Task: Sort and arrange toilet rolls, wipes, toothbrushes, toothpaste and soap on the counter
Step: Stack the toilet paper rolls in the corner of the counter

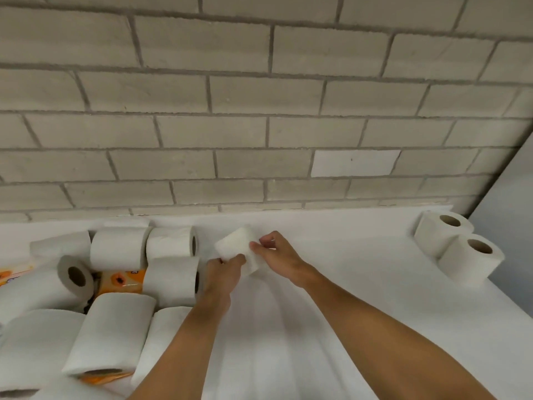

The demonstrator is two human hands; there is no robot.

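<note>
While both hands meet over the white worktop point(331, 298), a single toilet roll point(235, 245) is held between them, tilted, near the foot of the brick wall point(259, 111). The left hand point(223, 272) grips the roll's lower edge, its fingers point(238, 258) curled up against the paper. The right hand point(277, 255) pinches the roll's right side, fingers bent. The roll is blurred and overexposed, its core is hidden, and whether it touches the worktop or hangs just above it cannot be told.

To the left lies a loose pile of toilet rolls point(115, 313), most on their sides; the nearest ones are cut off by the left and bottom edges. An orange printed packet point(124, 281) shows through gaps in the pile, mostly covered, so its print cannot be read and its contents cannot be made out. Another orange scrap peeks from under a roll at the lower left.

Well apart, at the worktop's far right corner, a pair of toilet rolls point(458, 246) stand touching each other, brown cores facing up.
</note>
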